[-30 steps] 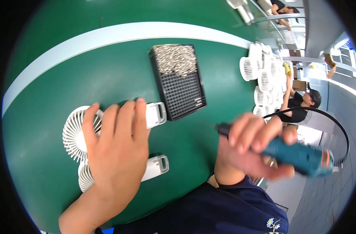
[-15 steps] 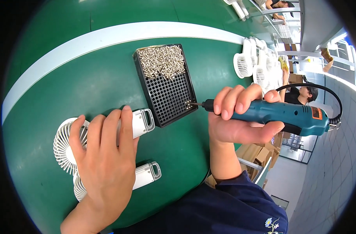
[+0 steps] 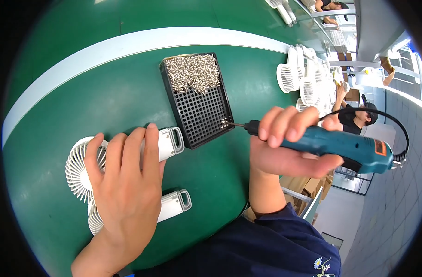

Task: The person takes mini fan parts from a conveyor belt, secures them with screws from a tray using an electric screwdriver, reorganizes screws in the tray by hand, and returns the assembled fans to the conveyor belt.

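A teal electric screwdriver (image 3: 329,142) lies in my right hand (image 3: 285,145), fingers curled over its front and thumb along its near side. Its thin bit points left, the tip at a few screws at the right edge of a black screw tray (image 3: 201,113). Loose silvery screws (image 3: 192,71) are heaped in the tray's far part; rows of holes fill the near part. My left hand (image 3: 128,180) covers a white handheld fan (image 3: 170,144), fingers over the far side and thumb at the near side. A second white fan (image 3: 174,205) lies nearer, partly hidden by that hand.
A white strip (image 3: 174,37) curves across the green table (image 3: 128,104) beyond the tray. More white fans (image 3: 308,78) are piled at the right. A black cable (image 3: 400,115) loops from the screwdriver. Cardboard boxes (image 3: 312,184) stand at the lower right; a co-worker (image 3: 359,115) sits beyond.
The screwdriver's rear end has dropped and its body shifted slightly right, with the bit tip still at the tray's right edge. My left hand has barely moved. The co-worker's arm has moved.
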`<state>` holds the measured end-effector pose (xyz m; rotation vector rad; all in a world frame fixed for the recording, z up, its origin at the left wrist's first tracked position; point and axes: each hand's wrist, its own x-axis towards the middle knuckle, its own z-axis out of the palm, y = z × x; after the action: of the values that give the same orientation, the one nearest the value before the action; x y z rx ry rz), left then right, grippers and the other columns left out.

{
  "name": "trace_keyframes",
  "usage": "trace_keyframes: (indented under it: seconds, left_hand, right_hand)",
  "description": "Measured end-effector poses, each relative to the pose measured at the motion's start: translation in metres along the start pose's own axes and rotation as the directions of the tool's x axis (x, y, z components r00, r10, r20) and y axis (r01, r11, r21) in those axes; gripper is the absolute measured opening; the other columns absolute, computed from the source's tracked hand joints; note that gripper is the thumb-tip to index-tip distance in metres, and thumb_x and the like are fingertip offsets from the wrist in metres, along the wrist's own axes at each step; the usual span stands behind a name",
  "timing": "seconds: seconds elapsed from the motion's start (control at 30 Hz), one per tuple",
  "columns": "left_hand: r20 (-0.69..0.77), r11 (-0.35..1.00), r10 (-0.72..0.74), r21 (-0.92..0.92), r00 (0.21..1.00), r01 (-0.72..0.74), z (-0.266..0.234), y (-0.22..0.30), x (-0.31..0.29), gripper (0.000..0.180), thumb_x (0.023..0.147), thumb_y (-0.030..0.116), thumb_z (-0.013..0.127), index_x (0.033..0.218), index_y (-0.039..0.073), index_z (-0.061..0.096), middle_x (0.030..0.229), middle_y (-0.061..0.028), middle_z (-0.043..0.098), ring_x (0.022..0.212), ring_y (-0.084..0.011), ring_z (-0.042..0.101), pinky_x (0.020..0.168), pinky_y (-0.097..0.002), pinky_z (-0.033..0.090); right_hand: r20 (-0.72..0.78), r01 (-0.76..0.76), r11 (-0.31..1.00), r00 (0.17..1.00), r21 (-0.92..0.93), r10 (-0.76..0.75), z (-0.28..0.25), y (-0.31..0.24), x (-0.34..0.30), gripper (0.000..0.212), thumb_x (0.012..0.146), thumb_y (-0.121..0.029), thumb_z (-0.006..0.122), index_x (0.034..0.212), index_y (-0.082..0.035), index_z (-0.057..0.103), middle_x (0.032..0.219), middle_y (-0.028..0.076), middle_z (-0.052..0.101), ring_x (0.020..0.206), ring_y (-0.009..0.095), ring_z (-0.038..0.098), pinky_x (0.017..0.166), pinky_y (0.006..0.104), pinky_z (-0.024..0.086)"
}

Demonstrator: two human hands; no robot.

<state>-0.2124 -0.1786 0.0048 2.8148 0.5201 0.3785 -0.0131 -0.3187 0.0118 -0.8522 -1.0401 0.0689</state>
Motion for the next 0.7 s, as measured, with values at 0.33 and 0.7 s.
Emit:
trace_keyframes:
  seconds: [0.33, 0.7]
  left_hand:
    - [0.005, 0.999, 0.001, 0.033, 1.0, -0.001, 0.012, -0.004, -0.004, 0.057, 0.077, 0.017, 0.081, 0.129, 0.004, 0.063, 0.117, -0.0057, 0.061, 0.107, -0.023, 0.058, 0.108, -0.051, 0.039]
    - [0.018, 1.0, -0.005, 0.03, 1.0, 0.004, 0.011, -0.004, -0.006, 0.054, 0.077, 0.017, 0.081, 0.127, 0.004, 0.063, 0.112, -0.0039, 0.06, 0.105, -0.0204, 0.058, 0.109, -0.0481, 0.038]
  right_hand:
    - [-0.061, -0.016, 0.983, 0.998, 0.184, 0.028, 0.083, -0.056, -0.038, 0.055, 0.094, -0.044, 0.073, 0.124, -0.01, 0.041, 0.071, 0.007, 0.058, 0.042, 0.016, 0.051, 0.041, 0.0287, 0.05]
    - [0.176, -0.158, 0.981, 0.975, 0.116, 0.136, 0.103, -0.067, -0.056, 0.054, 0.096, -0.043, 0.072, 0.129, -0.008, 0.047, 0.076, 0.007, 0.057, 0.047, 0.017, 0.053, 0.047, 0.0317, 0.05]
